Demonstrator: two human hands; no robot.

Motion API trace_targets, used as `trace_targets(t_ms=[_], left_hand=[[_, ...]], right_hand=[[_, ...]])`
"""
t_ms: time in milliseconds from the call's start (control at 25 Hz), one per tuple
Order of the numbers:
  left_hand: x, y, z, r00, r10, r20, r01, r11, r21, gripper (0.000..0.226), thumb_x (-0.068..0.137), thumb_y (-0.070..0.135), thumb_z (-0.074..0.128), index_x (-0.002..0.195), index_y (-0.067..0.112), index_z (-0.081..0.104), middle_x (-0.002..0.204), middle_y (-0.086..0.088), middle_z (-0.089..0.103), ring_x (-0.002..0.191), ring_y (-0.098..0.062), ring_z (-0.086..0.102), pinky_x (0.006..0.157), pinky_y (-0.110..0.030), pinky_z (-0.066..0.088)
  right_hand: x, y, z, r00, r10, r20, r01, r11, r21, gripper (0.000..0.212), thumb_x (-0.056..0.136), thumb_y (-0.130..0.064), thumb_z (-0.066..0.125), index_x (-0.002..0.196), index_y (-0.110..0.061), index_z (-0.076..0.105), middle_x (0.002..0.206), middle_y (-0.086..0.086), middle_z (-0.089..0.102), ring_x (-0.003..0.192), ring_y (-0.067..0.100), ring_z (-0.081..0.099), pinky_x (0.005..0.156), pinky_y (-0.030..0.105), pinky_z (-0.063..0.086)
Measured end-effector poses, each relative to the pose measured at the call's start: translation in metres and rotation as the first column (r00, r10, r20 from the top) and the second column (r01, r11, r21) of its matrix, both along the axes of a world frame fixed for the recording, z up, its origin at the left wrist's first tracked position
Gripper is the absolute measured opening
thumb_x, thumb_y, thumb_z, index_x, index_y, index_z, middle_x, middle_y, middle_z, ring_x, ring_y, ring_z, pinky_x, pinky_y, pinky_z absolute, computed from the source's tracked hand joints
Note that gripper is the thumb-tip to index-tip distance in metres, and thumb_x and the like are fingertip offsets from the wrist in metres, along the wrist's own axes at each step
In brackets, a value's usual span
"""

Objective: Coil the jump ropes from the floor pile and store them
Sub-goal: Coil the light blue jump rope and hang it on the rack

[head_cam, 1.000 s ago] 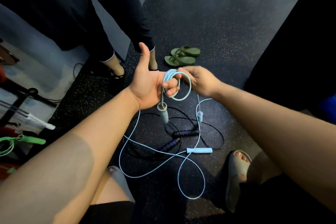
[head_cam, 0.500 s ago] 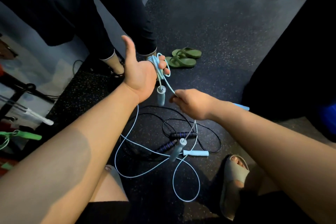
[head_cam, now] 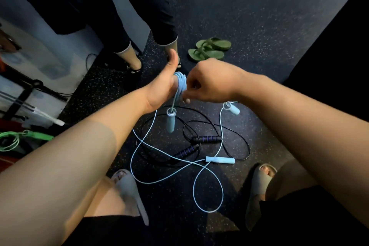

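Over speckled black rubber flooring (head_cam: 259, 16), the right hand (head_cam: 209, 84), pinching the pale-blue plastic jump rope (head_cam: 180, 86), has swung back up to the left hand (head_cam: 161, 90), laying another wrap on the turns gripped there.

Floor (head_cam: 259, 16): matt speckled rubber. Blue rope (head_cam: 180, 84): smooth glossy plastic cord. Black handles (head_cam: 207, 138): ribbed foam.

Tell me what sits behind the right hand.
Visible: light blue rope coils wound around the left hand; the right hand covers the left fingers and the coils' far side.
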State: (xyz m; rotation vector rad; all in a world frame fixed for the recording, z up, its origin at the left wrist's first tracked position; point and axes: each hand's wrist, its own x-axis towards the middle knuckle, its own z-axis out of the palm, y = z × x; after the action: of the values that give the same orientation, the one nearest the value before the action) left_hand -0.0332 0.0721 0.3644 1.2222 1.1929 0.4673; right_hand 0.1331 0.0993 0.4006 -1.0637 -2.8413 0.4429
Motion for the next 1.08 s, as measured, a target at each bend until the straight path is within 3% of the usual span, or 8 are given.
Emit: trace_targets(t_ms=[80,280,440,520,640,720,920,1080], left_hand=[[0.004,-0.007,0.002,0.997,-0.074,-0.02,0.074,0.997,-0.023,0.113,0.08,0.079,-0.021,0.084,0.01,0.069,0.075,-0.007,0.065,0.078,-0.018,0.064,0.093,-0.034,0.042],[0.01,-0.011,0.008,0.971,-0.185,0.154,0.207,0.968,-0.143,0.115,0.062,0.093,-0.007,0.095,0.002,0.055,0.06,-0.007,0.04,0.063,-0.026,0.045,0.076,-0.032,0.044],[0.005,-0.009,0.02,0.963,-0.079,0.257,0.119,0.982,-0.144,0.113,0.063,0.094,-0.013,0.078,0.005,0.055,0.047,0.0,0.029,0.05,-0.023,0.035,0.086,-0.04,0.034],[0.001,-0.009,0.024,0.955,-0.009,0.298,0.051,0.989,-0.137,0.112,0.063,0.094,-0.014,0.076,0.006,0.055,0.045,0.001,0.026,0.047,-0.023,0.031,0.091,-0.037,0.037],[-0.006,-0.007,0.029,0.916,0.135,0.377,-0.085,0.986,-0.146,0.111,0.062,0.096,-0.013,0.074,0.008,0.054,0.047,0.002,0.018,0.046,-0.022,0.027,0.087,-0.028,0.046],[-0.012,-0.004,0.032,0.83,0.245,0.501,-0.179,0.968,-0.175,0.109,0.062,0.099,-0.006,0.076,0.009,0.053,0.05,0.002,0.017,0.048,-0.02,0.028,0.086,-0.024,0.037],[-0.019,0.005,0.031,0.589,0.4,0.702,-0.374,0.905,-0.201,0.111,0.065,0.102,0.015,0.098,0.004,0.054,0.072,-0.003,0.036,0.065,-0.021,0.043,0.082,-0.032,0.035],[-0.011,0.007,0.028,0.551,0.425,0.718,-0.514,0.851,-0.109,0.1,0.077,0.094,0.013,0.104,0.008,0.055,0.084,-0.008,0.045,0.069,-0.019,0.045,0.081,-0.037,0.04]], right_hand=[[0.012,0.011,0.005,0.996,0.031,-0.082,-0.038,0.995,-0.092,0.029,0.08,-0.049,0.075,0.074,-0.021,0.069,0.059,-0.009,0.059,0.053,0.009,0.052,0.048,0.016,0.034],[0.029,0.03,-0.005,0.919,-0.054,-0.39,-0.087,0.938,-0.335,0.036,0.071,-0.051,0.077,0.075,-0.015,0.071,0.065,-0.006,0.067,0.056,0.007,0.054,0.055,0.02,0.042],[0.029,0.038,-0.03,0.827,-0.27,-0.494,-0.028,0.856,-0.516,0.04,0.081,-0.044,0.071,0.07,-0.008,0.06,0.054,-0.011,0.053,0.05,0.004,0.045,0.05,0.02,0.037],[0.028,0.037,-0.041,0.784,-0.344,-0.516,-0.003,0.829,-0.559,0.044,0.09,-0.039,0.066,0.071,0.0,0.056,0.057,0.005,0.051,0.05,0.014,0.045,0.048,0.026,0.039],[0.02,0.029,-0.055,0.71,-0.459,-0.535,0.011,0.766,-0.643,0.042,0.1,-0.034,0.055,0.077,0.001,0.055,0.059,0.007,0.046,0.052,0.016,0.043,0.051,0.029,0.042],[0.013,0.023,-0.066,0.686,-0.517,-0.513,0.022,0.719,-0.695,0.046,0.103,-0.034,0.048,0.088,0.009,0.058,0.063,0.009,0.048,0.055,0.019,0.045,0.057,0.034,0.042],[0.0,0.008,-0.08,0.799,-0.489,-0.351,0.065,0.65,-0.757,0.023,0.104,-0.024,0.047,0.096,-0.014,0.065,0.07,0.007,0.062,0.064,0.02,0.057,0.062,0.033,0.045],[-0.01,0.003,-0.064,0.957,-0.215,-0.196,0.11,0.891,-0.44,0.024,0.1,-0.028,0.051,0.085,-0.013,0.061,0.071,-0.003,0.063,0.062,0.013,0.056,0.06,0.027,0.041]])
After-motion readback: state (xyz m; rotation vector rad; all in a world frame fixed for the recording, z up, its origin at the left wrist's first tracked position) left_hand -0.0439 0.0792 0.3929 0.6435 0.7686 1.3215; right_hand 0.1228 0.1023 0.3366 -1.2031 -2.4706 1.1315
